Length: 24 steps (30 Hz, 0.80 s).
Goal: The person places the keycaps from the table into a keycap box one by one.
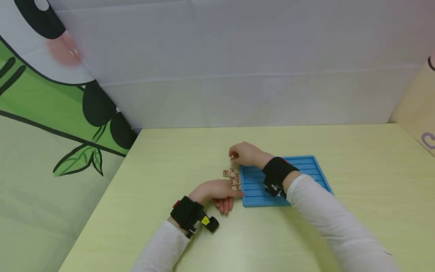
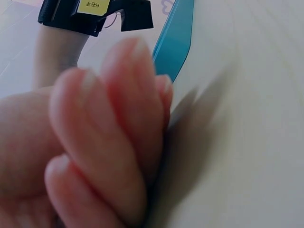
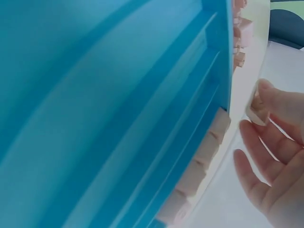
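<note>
My right hand (image 1: pixel 249 154) is over the far left corner of a blue ridged tray (image 1: pixel 255 189). Its thumb and fingertip pinch a small wooden block (image 3: pixel 257 111), while the other fingers spread loosely. Along the tray's left edge lie several small wooden blocks (image 1: pixel 235 182) with dark printed faces. My left hand (image 1: pixel 217 190) rests on the table at the near end of these blocks, thumb stretched toward the tray's edge. Its other fingers (image 2: pixel 97 128) bend loosely near the tabletop, with nothing seen between them.
One printed block (image 1: pixel 225 173) lies slightly left of the cluster. In the right wrist view a row of blocks (image 3: pixel 206 147) lines one tray edge. The pale wooden table (image 1: pixel 170 162) meets a white cloth backdrop (image 1: pixel 255 98) behind, and a printed cartoon panel (image 1: pixel 51 98) stands at the left.
</note>
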Tool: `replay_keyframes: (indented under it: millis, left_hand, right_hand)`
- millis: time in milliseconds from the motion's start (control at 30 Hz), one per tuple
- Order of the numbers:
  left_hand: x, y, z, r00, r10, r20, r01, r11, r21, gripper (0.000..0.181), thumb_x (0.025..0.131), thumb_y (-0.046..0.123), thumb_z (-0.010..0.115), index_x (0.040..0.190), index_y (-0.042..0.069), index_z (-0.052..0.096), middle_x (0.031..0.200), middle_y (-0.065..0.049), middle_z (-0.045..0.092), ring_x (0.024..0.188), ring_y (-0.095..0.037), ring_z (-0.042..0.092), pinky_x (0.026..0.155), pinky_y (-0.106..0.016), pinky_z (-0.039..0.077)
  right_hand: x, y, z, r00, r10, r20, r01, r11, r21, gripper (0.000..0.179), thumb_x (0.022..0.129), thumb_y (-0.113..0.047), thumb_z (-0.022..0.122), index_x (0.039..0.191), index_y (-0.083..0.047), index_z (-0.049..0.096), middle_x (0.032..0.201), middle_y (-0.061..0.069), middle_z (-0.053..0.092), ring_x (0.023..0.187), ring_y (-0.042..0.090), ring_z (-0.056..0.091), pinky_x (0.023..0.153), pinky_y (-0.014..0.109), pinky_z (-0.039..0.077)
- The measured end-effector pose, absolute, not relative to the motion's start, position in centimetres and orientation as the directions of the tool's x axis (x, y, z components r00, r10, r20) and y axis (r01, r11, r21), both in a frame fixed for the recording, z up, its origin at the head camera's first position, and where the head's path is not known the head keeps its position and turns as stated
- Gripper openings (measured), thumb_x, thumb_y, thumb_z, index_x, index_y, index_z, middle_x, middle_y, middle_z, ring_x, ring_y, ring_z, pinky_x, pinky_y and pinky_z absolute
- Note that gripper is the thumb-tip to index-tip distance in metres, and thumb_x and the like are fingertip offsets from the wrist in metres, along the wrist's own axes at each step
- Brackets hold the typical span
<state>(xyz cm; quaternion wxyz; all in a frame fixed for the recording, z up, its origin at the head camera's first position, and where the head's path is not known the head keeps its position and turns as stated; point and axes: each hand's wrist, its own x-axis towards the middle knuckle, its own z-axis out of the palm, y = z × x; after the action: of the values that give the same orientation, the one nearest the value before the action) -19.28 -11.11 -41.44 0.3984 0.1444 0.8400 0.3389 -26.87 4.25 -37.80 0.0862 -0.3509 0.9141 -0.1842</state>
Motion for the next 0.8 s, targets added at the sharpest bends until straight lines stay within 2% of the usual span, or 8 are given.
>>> replay_keyframes:
  millis: [100, 300, 533, 800]
  left_hand:
    - [-19.0, -11.4, -41.5, -0.637, 0.521, -0.568, -0.021, 0.725, 0.688, 0.056, 0.095, 0.043, 0.051, 0.057, 0.005, 0.065, 0.048, -0.001, 0.060, 0.036, -0.009, 0.052, 0.040, -0.020, 0.040]
    - [-18.4, -12.1, -41.6, -0.626, 0.532, -0.570, -0.012, 0.724, 0.689, 0.055, 0.095, 0.043, 0.051, 0.057, 0.006, 0.065, 0.048, -0.002, 0.060, 0.036, -0.009, 0.052, 0.040, -0.020, 0.041]
    - [-17.8, -12.8, -41.7, -0.616, 0.548, -0.566, -0.003, 0.717, 0.697, 0.056, 0.095, 0.043, 0.051, 0.056, 0.005, 0.065, 0.048, -0.002, 0.060, 0.036, -0.010, 0.052, 0.040, -0.020, 0.040]
    - [-17.2, -13.4, -41.9, -0.600, 0.557, -0.574, 0.012, 0.724, 0.690, 0.056, 0.095, 0.043, 0.051, 0.057, 0.005, 0.065, 0.048, -0.002, 0.061, 0.036, -0.009, 0.052, 0.040, -0.020, 0.040]
  right_hand:
    - [-26.2, 4.6, -37.8, -0.746, -0.666, 0.003, -0.614, 0.687, -0.389, 0.026, 0.091, -0.013, 0.064, 0.113, 0.001, 0.065, 0.102, 0.013, 0.066, 0.087, 0.023, 0.059, 0.081, 0.036, 0.049]
    - [-24.7, 5.7, -37.3, -0.765, -0.643, 0.030, -0.594, 0.688, -0.418, 0.019, 0.090, -0.010, 0.063, 0.105, 0.000, 0.067, 0.094, 0.009, 0.065, 0.080, 0.021, 0.054, 0.078, 0.036, 0.047]
    - [-23.1, 7.4, -36.5, -0.802, -0.597, 0.018, -0.538, 0.708, -0.458, 0.017, 0.092, -0.012, 0.062, 0.105, -0.002, 0.062, 0.097, 0.011, 0.064, 0.084, 0.023, 0.058, 0.078, 0.038, 0.048]
    - [-21.5, 9.0, -37.3, -0.825, -0.564, 0.026, -0.505, 0.716, -0.482, 0.027, 0.094, -0.010, 0.058, 0.120, -0.003, 0.058, 0.109, 0.017, 0.065, 0.092, 0.028, 0.063, 0.076, 0.037, 0.050]
